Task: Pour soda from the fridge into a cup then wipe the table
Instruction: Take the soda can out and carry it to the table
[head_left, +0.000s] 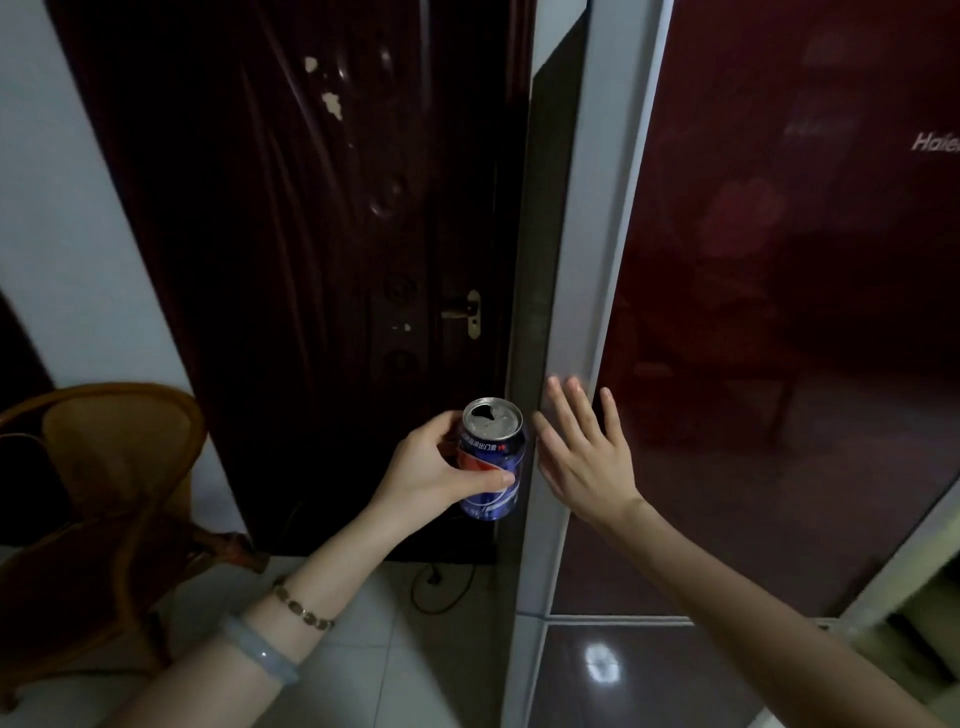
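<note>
In the head view, at lower centre of the frame, the left hand (441, 470) grips a blue aluminium soda can (493, 462) around its body. The can is upright and its mouth is already open. Just right of it, the right hand (584, 457) lies flat, fingers straight and spread, against the pale edge of the glossy dark-red fridge door (779, 260), holding nothing. The step looks like shutting the fridge: an even palm push should seat the door, with the can held level against spills.
</note>
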